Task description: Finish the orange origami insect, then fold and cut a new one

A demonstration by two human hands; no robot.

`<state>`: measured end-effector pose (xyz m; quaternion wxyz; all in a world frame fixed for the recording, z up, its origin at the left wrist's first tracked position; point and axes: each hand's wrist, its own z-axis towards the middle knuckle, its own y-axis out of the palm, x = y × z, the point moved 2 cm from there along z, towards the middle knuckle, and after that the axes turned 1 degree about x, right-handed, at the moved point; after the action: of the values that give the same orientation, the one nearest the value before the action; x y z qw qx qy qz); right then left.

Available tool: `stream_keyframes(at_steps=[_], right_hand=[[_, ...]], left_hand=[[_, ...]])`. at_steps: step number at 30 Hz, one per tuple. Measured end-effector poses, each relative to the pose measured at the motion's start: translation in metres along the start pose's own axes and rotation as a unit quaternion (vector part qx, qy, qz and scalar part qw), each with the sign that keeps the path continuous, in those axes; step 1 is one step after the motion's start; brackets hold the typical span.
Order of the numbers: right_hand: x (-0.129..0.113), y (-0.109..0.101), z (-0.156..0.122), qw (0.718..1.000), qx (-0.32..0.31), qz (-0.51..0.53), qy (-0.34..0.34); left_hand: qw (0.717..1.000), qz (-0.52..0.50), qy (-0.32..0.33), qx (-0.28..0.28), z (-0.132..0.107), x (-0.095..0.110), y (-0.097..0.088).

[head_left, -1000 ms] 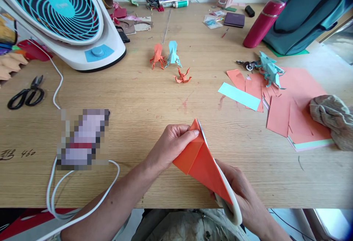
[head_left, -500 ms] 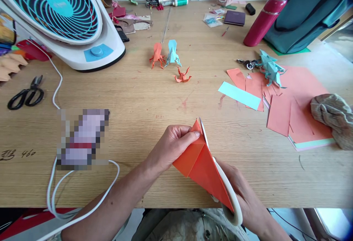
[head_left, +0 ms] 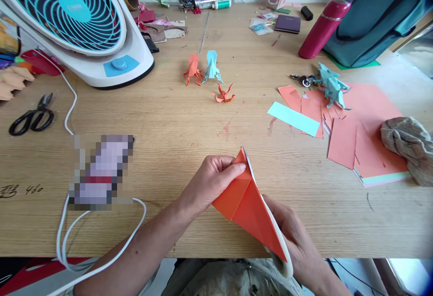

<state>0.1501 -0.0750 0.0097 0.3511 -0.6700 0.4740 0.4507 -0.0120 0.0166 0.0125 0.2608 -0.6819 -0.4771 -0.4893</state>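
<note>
Near the table's front edge, a folded orange sheet of paper [head_left: 250, 210] is pinched between the thumb and fingers of my left hand [head_left: 216, 176]. My right hand [head_left: 291, 228] grips a pair of white-handled scissors [head_left: 283, 246] behind the paper. A thin strip of their metal blade shows along the paper's right edge, up to its pointed tip. The paper hides most of the scissors and some of my right fingers. Creases run across the paper. Beyond my hands stand an orange origami figure [head_left: 193, 68], a light blue origami figure [head_left: 212, 66] and a small orange folded piece [head_left: 224, 94].
Orange paper sheets [head_left: 341, 142], a light blue strip [head_left: 293, 118] and a blue folded figure [head_left: 332, 86] lie at right, beside a grey cloth [head_left: 407, 145]. A magenta bottle [head_left: 323, 30] stands behind. Black scissors [head_left: 32, 117], a fan [head_left: 111, 63] and a white cable [head_left: 144, 215] occupy the left.
The scissors have closed in against the paper's right edge; less of the blade and white handle shows. My left hand holds the paper in nearly the same place.
</note>
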Motion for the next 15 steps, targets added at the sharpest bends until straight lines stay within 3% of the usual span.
stream_keyframes(at_steps=[15], right_hand=[[-0.0024, -0.0002, 0.0007, 1.000, 0.000, -0.004, 0.007]], left_hand=[[0.999, -0.032, -0.023, -0.020, -0.0017, 0.0002, 0.0011]])
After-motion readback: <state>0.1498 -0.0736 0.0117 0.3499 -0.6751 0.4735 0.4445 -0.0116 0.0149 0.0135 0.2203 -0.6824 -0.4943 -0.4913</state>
